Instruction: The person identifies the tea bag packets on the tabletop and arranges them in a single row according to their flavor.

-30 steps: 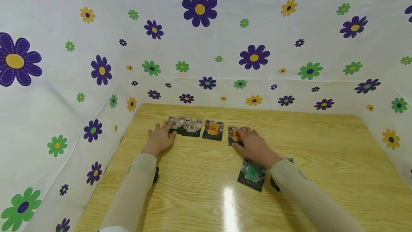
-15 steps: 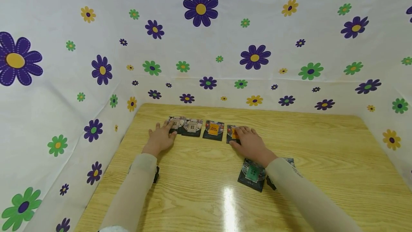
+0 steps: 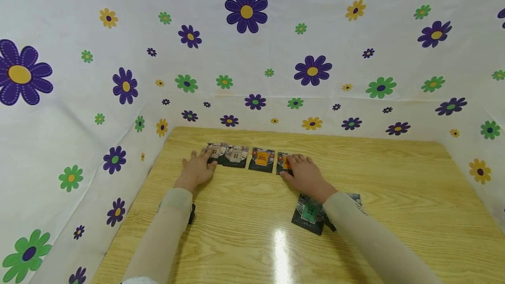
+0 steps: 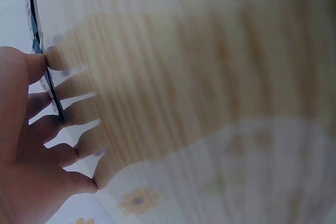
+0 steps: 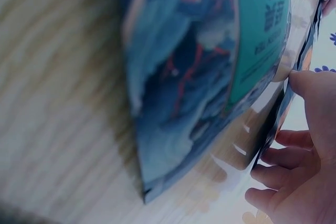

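Note:
Four flat packets lie in a row along the far part of the table. My left hand rests with spread fingers on the leftmost packet with a beige label, whose left part is covered. Beside it is a second beige-label packet, then an orange-label packet. On the row's right end, my right hand lies with extended fingers over another orange-label packet, hiding its right side. The right wrist view shows those fingertips at the packet's edge.
Nearer me, below my right hand, a green-label packet lies askew; it looms large in the right wrist view. Part of another packet shows from behind my right sleeve. Flower-printed white cloth walls the wooden table at back and sides.
My right hand has slid the rightmost orange-label packet slightly left and away from me, narrowing the gap to its neighbour. My left hand has stayed in place.

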### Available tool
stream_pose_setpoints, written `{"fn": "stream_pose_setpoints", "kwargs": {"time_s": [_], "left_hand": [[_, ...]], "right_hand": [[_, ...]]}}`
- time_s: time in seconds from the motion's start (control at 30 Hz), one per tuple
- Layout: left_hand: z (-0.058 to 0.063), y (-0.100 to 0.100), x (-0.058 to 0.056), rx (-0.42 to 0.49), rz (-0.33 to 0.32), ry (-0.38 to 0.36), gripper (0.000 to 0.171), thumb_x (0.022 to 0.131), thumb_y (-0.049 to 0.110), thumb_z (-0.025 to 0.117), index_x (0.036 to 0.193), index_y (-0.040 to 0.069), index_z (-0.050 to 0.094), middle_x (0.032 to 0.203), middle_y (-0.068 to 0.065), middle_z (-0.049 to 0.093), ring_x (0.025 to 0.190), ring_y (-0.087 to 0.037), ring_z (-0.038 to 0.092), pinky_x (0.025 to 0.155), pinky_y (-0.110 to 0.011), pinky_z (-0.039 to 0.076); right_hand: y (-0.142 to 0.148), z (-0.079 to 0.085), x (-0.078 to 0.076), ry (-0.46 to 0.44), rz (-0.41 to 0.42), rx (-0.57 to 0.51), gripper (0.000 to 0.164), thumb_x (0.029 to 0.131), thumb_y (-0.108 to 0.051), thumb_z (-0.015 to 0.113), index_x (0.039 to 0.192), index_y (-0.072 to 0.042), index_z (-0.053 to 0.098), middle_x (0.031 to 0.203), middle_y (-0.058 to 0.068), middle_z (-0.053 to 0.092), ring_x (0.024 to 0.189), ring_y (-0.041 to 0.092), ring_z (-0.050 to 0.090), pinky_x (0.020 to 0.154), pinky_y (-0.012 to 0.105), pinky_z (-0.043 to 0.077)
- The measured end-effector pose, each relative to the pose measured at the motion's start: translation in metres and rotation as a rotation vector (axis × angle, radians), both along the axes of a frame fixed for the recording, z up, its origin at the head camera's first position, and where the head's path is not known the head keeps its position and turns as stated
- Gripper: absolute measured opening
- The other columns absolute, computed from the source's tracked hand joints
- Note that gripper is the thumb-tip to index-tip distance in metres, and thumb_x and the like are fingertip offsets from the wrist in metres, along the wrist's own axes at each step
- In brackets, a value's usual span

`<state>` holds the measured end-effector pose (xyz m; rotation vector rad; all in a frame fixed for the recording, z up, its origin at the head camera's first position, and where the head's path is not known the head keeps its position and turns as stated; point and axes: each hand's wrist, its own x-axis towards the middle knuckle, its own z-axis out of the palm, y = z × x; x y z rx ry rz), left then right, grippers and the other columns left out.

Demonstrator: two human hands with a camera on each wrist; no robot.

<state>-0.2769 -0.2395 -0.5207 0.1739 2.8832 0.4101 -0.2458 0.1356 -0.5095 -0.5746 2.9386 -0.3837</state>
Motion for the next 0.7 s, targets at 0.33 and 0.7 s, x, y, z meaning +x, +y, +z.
{"fn": "stream_pose_setpoints", "kwargs": {"time_s": [0.33,0.7], "left_hand": [[0.0003,0.0009,0.0006,-0.004,-0.001,0.003,0.066,0.114,0.043,0.039,0.171,0.015,0.02,0.176,-0.02,0.016,0.159,-0.057,0.009,0.12,-0.085,0.009],[0.0016,0.0013,0.0003,-0.013,0.0,0.006,0.066,0.114,0.043,0.039,0.171,0.015,0.02,0.175,-0.021,0.016,0.159,-0.057,0.01,0.12,-0.084,0.011]], "right_hand": [[-0.0013,-0.0029,-0.0019,0.011,-0.001,0.011,0.072,0.108,-0.046,0.057,0.159,0.003,0.04,0.16,0.028,0.046,0.151,0.049,0.041,0.126,0.067,0.029],[-0.0016,-0.0017,-0.0007,0.025,-0.003,0.011,0.072,0.108,-0.046,0.057,0.157,0.004,0.042,0.158,0.028,0.048,0.15,0.048,0.042,0.125,0.067,0.031]]}}
